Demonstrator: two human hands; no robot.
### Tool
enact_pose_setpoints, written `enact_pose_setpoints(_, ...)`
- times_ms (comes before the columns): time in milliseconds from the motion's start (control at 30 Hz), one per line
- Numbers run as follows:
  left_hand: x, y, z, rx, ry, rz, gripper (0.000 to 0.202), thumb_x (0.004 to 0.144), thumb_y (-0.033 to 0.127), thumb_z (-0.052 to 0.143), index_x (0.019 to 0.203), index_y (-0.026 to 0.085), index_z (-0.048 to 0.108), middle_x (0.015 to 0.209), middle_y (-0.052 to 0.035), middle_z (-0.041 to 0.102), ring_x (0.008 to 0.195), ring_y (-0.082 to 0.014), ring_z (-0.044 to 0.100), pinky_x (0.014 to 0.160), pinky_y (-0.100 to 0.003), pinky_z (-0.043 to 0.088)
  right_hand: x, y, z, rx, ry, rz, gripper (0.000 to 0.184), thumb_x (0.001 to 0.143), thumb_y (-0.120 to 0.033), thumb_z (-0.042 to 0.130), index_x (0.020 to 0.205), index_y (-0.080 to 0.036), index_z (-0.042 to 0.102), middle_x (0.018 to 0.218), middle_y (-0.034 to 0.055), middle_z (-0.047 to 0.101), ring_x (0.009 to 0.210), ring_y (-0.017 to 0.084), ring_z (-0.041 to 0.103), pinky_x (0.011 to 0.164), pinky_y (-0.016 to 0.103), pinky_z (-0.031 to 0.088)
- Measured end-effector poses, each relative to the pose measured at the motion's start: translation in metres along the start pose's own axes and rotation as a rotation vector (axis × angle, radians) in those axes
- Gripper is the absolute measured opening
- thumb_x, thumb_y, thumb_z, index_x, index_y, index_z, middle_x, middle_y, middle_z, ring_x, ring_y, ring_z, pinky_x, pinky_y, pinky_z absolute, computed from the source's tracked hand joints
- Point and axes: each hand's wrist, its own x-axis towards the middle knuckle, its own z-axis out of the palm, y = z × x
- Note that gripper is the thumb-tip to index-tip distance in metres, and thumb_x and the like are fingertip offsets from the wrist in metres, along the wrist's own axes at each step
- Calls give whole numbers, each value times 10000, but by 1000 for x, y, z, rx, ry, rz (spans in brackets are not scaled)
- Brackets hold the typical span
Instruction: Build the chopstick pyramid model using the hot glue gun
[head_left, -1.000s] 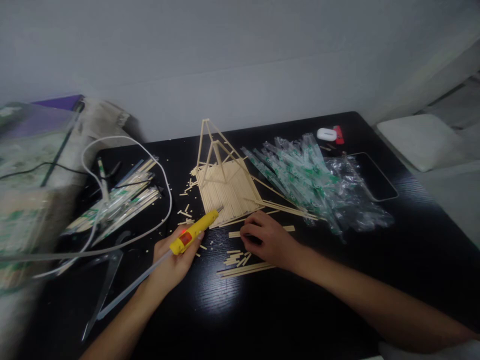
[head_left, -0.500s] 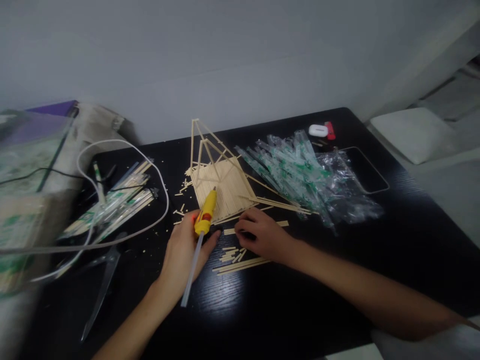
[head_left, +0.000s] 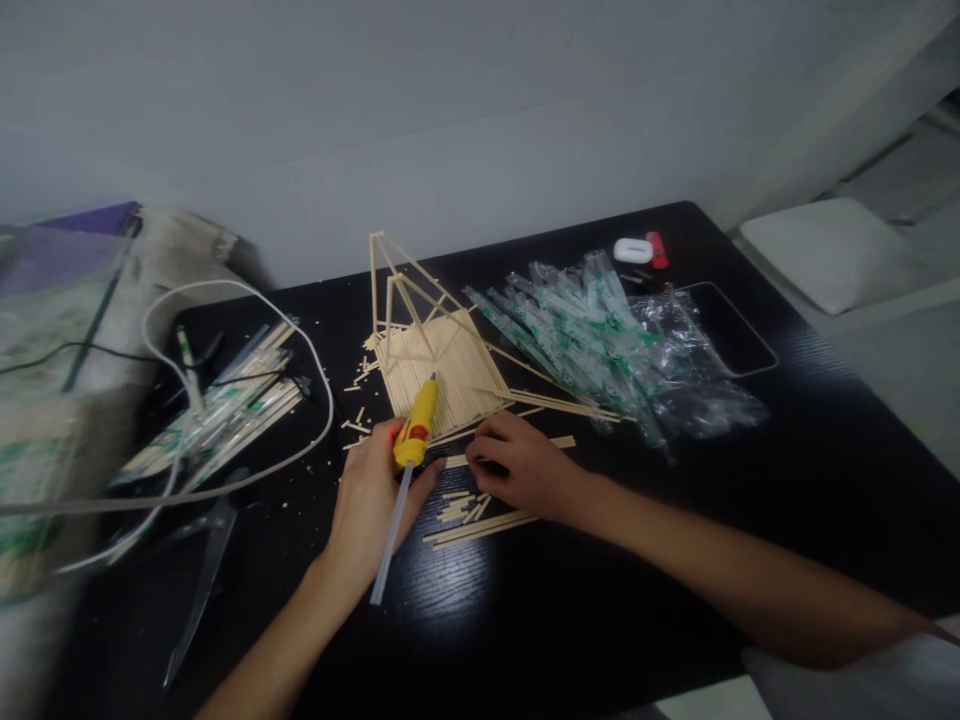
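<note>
My left hand (head_left: pixel 367 490) is wrapped round a yellow hot glue gun (head_left: pixel 417 425). A long clear glue stick (head_left: pixel 393 535) sticks out of the gun's back end, and its nozzle points away over the stick panel. My right hand (head_left: pixel 525 468) has its fingers curled down at a wooden stick (head_left: pixel 562 442) lying on the table; the fingertips are partly hidden. Just beyond both hands is a flat panel of side-by-side sticks (head_left: pixel 450 385), with a pointed stick frame (head_left: pixel 397 280) standing at its left and back. Short cut pieces (head_left: pixel 456 507) and longer sticks (head_left: pixel 480 530) lie near my right hand.
Green-printed plastic wrappers (head_left: pixel 577 330) cover the table's right side, near a phone (head_left: pixel 727 330) and a white case (head_left: pixel 633 250). At left are packaged sticks (head_left: pixel 240 410), a looping white cable (head_left: pixel 330 400) and a clear plastic tool (head_left: pixel 206 580). Stick scraps (head_left: pixel 358 415) lie beside the panel.
The view has shifted slightly, so the table things appear a little further left and up. The glue gun has edged right relative to the panel. My right hand stays at the stick.
</note>
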Motion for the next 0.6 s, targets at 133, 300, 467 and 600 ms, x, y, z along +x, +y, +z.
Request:
enact_pose_setpoints(133, 0, -1, 2, 10, -2, -10, 480, 831, 356, 827, 1243, 219, 623, 1028, -98, 745, 945, -312, 710, 793, -435, 585, 0, 0, 1, 3, -1, 1, 117, 924, -85, 676, 901, -200, 683, 928, 59, 637, 904, 216, 598, 837, 348, 515)
enact_pose_setpoints(300, 0, -1, 2, 2, -24, -15, 472, 845, 359, 819, 1250, 228, 617, 1019, -88, 743, 936, -312, 696, 801, -437, 582, 0, 0, 1, 16, 19, -4, 123, 921, -79, 685, 882, -196, 683, 921, 57, 637, 904, 215, 602, 829, 342, 520)
enact_pose_setpoints(467, -1, 0, 1, 14, -20, -14, 466, 840, 346, 823, 1242, 241, 612, 1005, -66, 740, 944, -315, 693, 846, -452, 574, 1, -1, 0, 22, 16, 7, 151, 904, -57, 700, 877, -204, 677, 920, 52, 647, 904, 213, 611, 839, 341, 525)
enact_pose_setpoints(600, 0, 0, 2, -4, -19, -1, 448, 848, 338, 817, 1231, 237, 608, 990, -62, 733, 931, -307, 691, 871, -469, 567, 2, -1, 0, 18, 21, 1, 151, 902, -58, 702, 876, -203, 669, 914, 52, 649, 900, 214, 614, 836, 343, 527)
